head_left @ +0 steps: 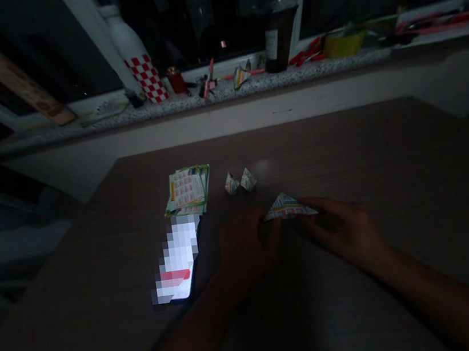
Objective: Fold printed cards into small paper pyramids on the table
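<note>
A triangular piece of folded printed paper is held between my two hands, its point facing away from me. My left hand pinches its left corner, the thumb along the lower edge. On the other side my right hand grips the right corner between thumb and fingers. Just beyond stand two small folded paper shapes, side by side and pointed at the top. A stack of printed paper sheets lies farther left. Dim light hides the finer folds.
A lit phone rests on the brown table, left of my left hand. Behind the table, a granite windowsill carries a red-checked white bottle, a dark cup, a yellow roll and several pens.
</note>
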The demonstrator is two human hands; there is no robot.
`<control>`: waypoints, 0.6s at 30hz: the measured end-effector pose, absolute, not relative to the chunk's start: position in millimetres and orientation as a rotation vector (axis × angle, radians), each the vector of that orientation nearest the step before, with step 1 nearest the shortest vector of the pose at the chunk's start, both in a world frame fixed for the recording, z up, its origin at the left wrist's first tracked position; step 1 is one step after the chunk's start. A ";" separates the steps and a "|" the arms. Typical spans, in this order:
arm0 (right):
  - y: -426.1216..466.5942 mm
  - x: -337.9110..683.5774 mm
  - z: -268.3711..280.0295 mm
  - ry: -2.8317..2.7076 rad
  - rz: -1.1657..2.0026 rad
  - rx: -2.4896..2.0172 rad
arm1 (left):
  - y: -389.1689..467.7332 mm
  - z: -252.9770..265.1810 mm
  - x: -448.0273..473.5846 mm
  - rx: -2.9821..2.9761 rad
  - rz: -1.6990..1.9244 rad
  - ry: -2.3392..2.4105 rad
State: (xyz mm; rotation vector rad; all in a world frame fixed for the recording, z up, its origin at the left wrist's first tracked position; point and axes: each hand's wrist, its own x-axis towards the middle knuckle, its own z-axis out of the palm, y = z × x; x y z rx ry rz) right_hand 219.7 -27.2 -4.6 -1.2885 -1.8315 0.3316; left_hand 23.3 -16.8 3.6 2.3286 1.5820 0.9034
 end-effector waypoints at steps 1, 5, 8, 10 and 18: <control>-27.5 219.4 -4.6 -1.833 0.330 -1.291 | -16.8 3.0 23.2 2.350 0.908 1.572; -28.2 218.5 -5.4 -1.851 0.329 -1.290 | -17.1 0.8 23.4 2.442 0.918 1.547; -28.4 218.3 -6.3 -1.878 0.317 -1.270 | -17.9 -0.5 25.0 2.489 0.904 1.527; -28.6 218.1 -6.5 -1.897 0.313 -1.248 | -18.7 -1.4 26.6 2.511 0.912 1.519; -30.3 213.5 -4.3 -1.919 0.307 -1.157 | -22.3 -0.2 32.8 2.508 0.823 1.470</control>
